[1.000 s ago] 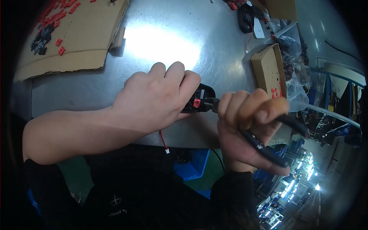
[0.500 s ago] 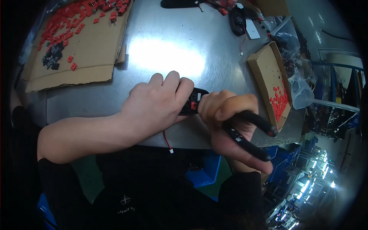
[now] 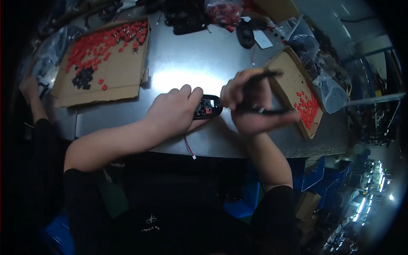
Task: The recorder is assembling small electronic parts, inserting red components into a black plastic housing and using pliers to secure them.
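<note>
My left hand (image 3: 173,111) is closed around a black oval plastic casing (image 3: 216,111), just above the metal table near its front edge. Inside the casing's open face are a round grille, a small red part and a white piece. A thin red-and-black wire (image 3: 189,146) with a white plug hangs below. To the right, my right hand (image 3: 248,123) is wrapped round black-handled pliers (image 3: 274,112), whose handles are spread wide. Motion blurs this hand, and the pliers' jaws cannot be made out; its fingers are beside the casing's right end.
A cardboard tray (image 3: 121,95) at the left carries red and black parts; another cardboard tray (image 3: 284,80) at the right holds small red pieces. Black casings (image 3: 187,21), a white card-like item (image 3: 262,39) and plastic bags lie farther back. Another person's hand (image 3: 29,88) is at the far left.
The view has shifted, showing more of the table's far side. My right hand has turned and moved up slightly, and the pliers' handles have spread apart. My left hand still grips the casing.
</note>
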{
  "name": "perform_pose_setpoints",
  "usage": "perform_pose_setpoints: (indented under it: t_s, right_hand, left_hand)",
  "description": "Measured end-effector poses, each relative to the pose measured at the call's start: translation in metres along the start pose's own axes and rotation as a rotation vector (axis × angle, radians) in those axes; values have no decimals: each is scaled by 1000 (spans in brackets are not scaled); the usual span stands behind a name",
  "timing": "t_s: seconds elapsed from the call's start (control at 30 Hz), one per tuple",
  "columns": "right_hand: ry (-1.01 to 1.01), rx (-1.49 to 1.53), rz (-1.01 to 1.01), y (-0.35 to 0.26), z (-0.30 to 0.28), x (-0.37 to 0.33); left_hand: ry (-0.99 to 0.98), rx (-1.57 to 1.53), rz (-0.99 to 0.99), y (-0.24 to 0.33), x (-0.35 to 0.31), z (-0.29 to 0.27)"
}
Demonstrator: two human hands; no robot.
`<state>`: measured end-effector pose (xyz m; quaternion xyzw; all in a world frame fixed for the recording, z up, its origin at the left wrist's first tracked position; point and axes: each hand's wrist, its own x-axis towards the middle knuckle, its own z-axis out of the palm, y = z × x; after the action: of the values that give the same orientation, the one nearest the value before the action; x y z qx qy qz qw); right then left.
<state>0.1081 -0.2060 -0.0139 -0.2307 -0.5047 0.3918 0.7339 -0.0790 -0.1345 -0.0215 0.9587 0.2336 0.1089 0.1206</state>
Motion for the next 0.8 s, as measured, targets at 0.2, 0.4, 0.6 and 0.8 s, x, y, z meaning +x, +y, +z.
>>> perform_pose_setpoints:
  t_s: [0.2, 0.4, 0.6, 0.8]
  right_hand:
    - [618, 308, 254, -15, -37, 27]
    - [735, 325, 352, 14, -89, 23]
    - [716, 247, 401, 19, -82, 30]
    - [584, 367, 420, 36, -83, 40]
  left_hand:
    - [-46, 26, 25, 0, 0, -5]
    - [-217, -416, -308, -50, 31, -80]
    - [267, -240, -687, -322, 83, -134]
    - [438, 384, -976, -422, 60, -144]
